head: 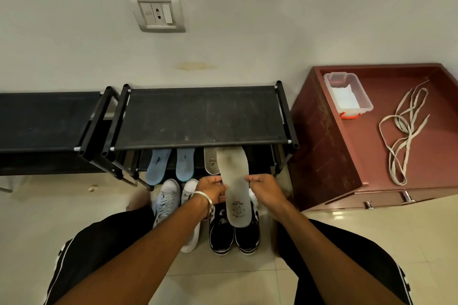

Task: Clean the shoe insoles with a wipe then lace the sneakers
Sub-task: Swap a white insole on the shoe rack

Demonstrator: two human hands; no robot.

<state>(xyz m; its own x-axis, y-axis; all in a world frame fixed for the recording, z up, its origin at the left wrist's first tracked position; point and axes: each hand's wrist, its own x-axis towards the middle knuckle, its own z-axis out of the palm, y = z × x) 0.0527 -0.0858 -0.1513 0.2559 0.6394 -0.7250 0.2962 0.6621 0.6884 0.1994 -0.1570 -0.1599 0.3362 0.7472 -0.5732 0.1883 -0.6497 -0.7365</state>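
Centre of frame: long, flat, off-white insole (235,188), rounded at both ends, pinched at its edges by left hand (210,189) and right hand (266,190), above black sneakers (234,235). Left of these, white sneakers (173,205). Behind, black fabric-topped shoe rack (200,116) with blue insoles (171,164) leaning under it. Right of frame: tangled flat laces (404,131) and clear plastic wipe box (348,93) on red-brown cabinet (322,151).

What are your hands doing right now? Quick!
Left hand: holding the left edge of the white insole.
Right hand: pinching the same insole's right edge.
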